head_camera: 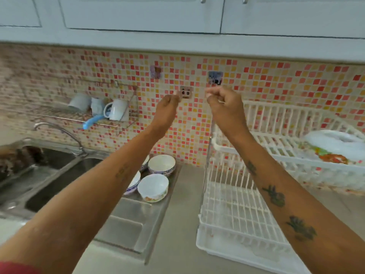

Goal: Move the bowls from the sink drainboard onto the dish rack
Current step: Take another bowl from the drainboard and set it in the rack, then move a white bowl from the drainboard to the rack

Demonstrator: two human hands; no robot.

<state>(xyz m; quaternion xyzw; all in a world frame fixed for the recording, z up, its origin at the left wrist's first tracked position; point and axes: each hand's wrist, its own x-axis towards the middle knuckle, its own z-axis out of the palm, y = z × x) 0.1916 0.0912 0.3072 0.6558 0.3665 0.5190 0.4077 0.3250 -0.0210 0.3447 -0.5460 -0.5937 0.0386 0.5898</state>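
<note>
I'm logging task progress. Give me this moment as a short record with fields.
bowls: four on the drainboard; nearest bowl, back bowl, two partly hidden by the left arm
dish rack: lower tier holds no bowls
left hand: raised, loosely closed, holds nothing visible
right hand: raised, loosely closed, holds nothing visible
progress: no bowl moved yet

My glossy ceramic bowls [153,187] sit on the brushed steel drainboard [126,230]; the dish rack [235,214] at right is smooth white plastic.

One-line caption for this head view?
Both hands, left and right, raised empty before the tiled wall; bowls wait on the drainboard, rack empty.
</note>
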